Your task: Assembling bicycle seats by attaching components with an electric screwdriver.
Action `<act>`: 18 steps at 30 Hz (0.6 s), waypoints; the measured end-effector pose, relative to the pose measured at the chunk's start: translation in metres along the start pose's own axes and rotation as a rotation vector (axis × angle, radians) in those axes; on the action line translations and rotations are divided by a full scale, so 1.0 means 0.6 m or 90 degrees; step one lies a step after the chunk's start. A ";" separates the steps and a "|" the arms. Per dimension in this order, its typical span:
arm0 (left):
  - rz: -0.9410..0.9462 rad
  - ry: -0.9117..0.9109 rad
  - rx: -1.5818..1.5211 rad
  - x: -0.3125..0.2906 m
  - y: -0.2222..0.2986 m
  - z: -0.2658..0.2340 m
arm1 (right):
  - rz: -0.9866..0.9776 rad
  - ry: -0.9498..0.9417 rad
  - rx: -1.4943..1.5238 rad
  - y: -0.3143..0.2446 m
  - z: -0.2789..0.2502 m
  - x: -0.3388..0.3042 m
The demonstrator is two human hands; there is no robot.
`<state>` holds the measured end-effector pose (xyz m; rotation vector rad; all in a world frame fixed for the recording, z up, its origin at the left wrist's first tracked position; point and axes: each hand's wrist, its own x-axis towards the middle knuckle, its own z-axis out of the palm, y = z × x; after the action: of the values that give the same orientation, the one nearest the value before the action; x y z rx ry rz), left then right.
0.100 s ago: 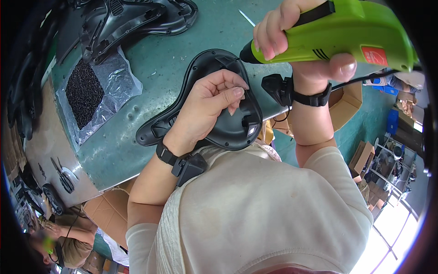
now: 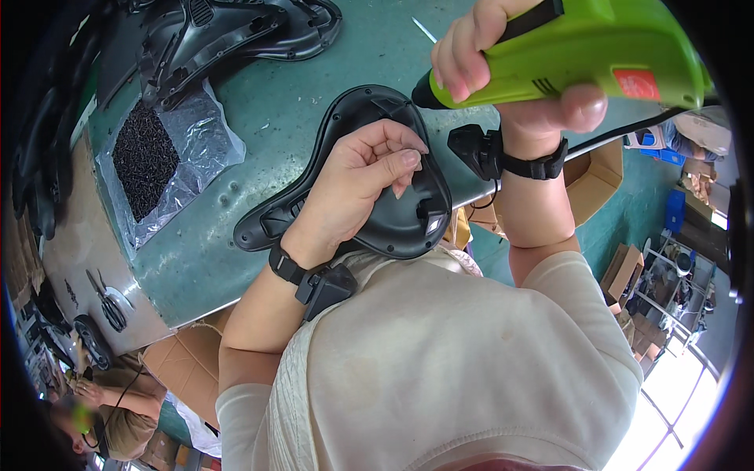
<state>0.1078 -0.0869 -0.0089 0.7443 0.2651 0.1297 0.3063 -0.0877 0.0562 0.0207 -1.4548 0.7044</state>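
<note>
A black plastic shell point(image 2: 393, 216), shaped like a bicycle saddle with screw holes round its rim, lies on the green table close to my body. My left hand point(image 2: 353, 177) rests over its middle, fingers curled in and thumb against them; whatever is inside the fingers is hidden. Above the table at the upper right, my right hand point(image 2: 542, 106) grips a green electric screwdriver point(image 2: 593, 55). The tool's dark nose point(image 2: 426, 93) points left and appears over the shell's far right rim; I cannot tell whether the tip touches it.
A clear plastic bag point(image 2: 204, 129) with many small black screws point(image 2: 145, 161) lies on the table's left. More black shells point(image 2: 236, 31) are piled at the far left. Scissors point(image 2: 110, 302) lie near the left edge. Cardboard boxes point(image 2: 597, 184) stand beside the table. A co-worker point(image 2: 129, 408) is at lower left.
My right hand and the electric screwdriver have shifted slightly left and up, the tool's rear rising a little. My left hand and the black shell have stayed in place.
</note>
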 end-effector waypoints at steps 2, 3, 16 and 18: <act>0.006 -0.003 -0.002 0.003 -0.002 0.003 | -0.190 -0.206 0.128 0.019 -0.022 0.004; 0.017 0.004 -0.008 0.002 -0.003 0.000 | -0.190 -0.207 0.135 0.018 -0.012 0.006; 0.070 0.044 -0.150 -0.007 -0.003 -0.005 | 0.189 0.064 -0.150 -0.192 0.054 0.009; 0.069 0.068 -0.205 -0.011 0.001 -0.002 | 0.168 0.089 -0.163 -0.212 0.054 -0.012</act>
<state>0.1011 -0.0871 -0.0079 0.4315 0.2966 0.3073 0.3346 -0.2064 0.1053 -0.4171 -1.4164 0.7132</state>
